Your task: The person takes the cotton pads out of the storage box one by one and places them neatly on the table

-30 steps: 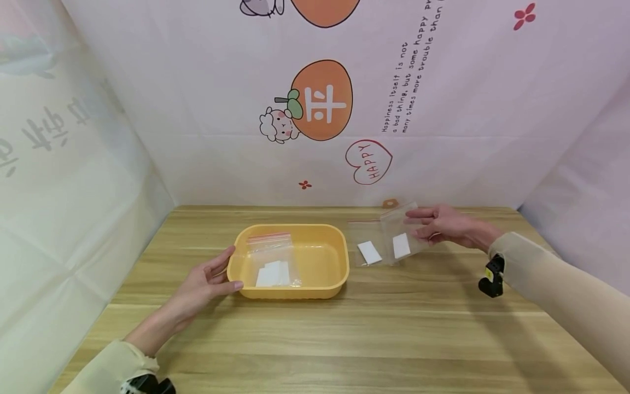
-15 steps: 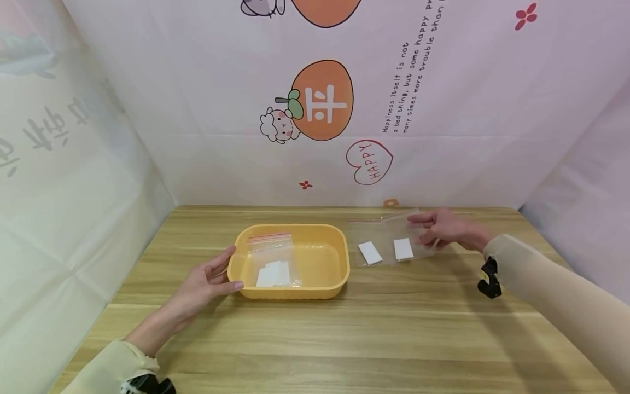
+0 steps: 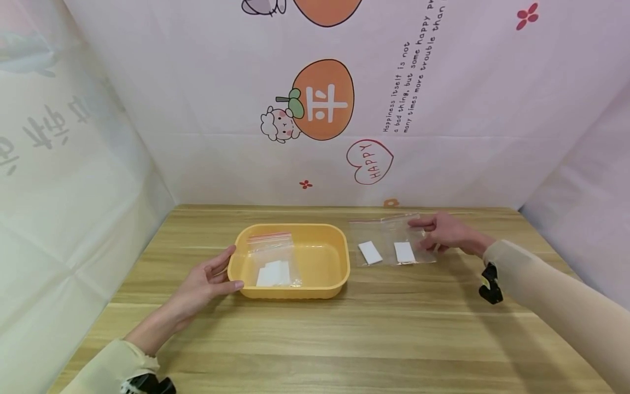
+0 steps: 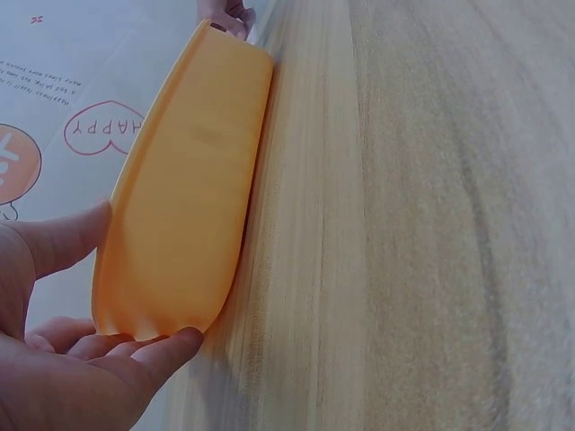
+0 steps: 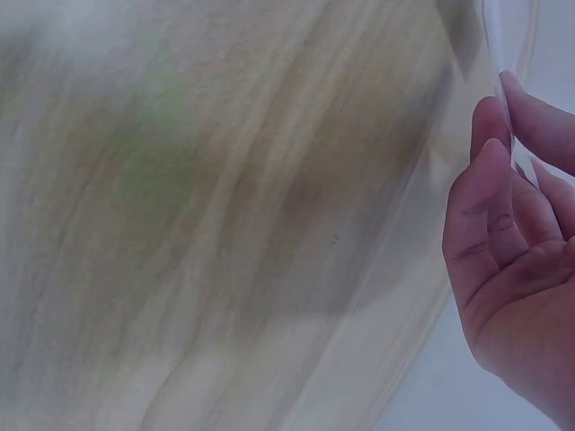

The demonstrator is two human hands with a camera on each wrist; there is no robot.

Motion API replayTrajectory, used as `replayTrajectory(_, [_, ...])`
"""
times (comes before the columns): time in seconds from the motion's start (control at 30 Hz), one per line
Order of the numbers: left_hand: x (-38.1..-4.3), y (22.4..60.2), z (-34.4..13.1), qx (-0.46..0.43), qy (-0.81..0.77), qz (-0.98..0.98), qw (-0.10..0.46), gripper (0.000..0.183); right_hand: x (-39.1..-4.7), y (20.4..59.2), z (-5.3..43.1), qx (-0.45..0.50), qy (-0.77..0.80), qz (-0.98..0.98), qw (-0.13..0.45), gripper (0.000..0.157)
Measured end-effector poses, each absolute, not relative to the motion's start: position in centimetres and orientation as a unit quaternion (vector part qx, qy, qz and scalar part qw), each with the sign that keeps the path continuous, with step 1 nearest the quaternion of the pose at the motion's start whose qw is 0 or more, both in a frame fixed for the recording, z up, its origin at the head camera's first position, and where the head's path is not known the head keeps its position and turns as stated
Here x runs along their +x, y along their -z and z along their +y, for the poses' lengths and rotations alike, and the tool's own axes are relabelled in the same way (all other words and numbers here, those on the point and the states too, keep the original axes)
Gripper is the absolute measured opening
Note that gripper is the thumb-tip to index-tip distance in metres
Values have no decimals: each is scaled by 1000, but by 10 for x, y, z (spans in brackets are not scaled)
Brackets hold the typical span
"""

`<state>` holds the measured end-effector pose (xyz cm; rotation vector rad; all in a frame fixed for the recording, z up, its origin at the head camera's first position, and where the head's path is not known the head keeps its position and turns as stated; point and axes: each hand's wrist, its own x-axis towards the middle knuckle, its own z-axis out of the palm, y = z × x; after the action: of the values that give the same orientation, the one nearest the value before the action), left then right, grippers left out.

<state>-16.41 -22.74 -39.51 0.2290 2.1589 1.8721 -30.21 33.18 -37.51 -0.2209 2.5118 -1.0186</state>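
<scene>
A yellow plastic bin (image 3: 320, 268) stands on the table, and my left hand (image 3: 199, 284) grips its left end. In the left wrist view the thumb lies at the rim and the fingers curl against the end wall. Inside the bin's left half lie clear zip-lock bags (image 3: 269, 251) holding white rectangular pieces. To the right of the bin my right hand (image 3: 445, 231) pinches the right edge of a clear zip-lock bag (image 3: 401, 232) with a white piece (image 3: 404, 252) in it. Beside that, slightly overlapped, lies another zip-lock bag (image 3: 365, 232) with a white piece (image 3: 370, 252).
The wooden table (image 3: 315, 339) ends at the back against a printed white cloth (image 3: 221, 164). Similar cloth hangs along the left (image 3: 88, 219) and right sides. Each wrist wears a black camera mount (image 3: 490, 284).
My right hand has lowered the zip-lock bag from a tilted, raised position to nearly flat on the table beside the other bag. The left hand and the bin have stayed in place.
</scene>
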Motion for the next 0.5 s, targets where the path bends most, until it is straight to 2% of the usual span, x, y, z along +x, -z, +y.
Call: replayTrajectory(0.5, [-164,395,-227,71,-646,747,138,94,-301,383,333,-93,332,922,175,79])
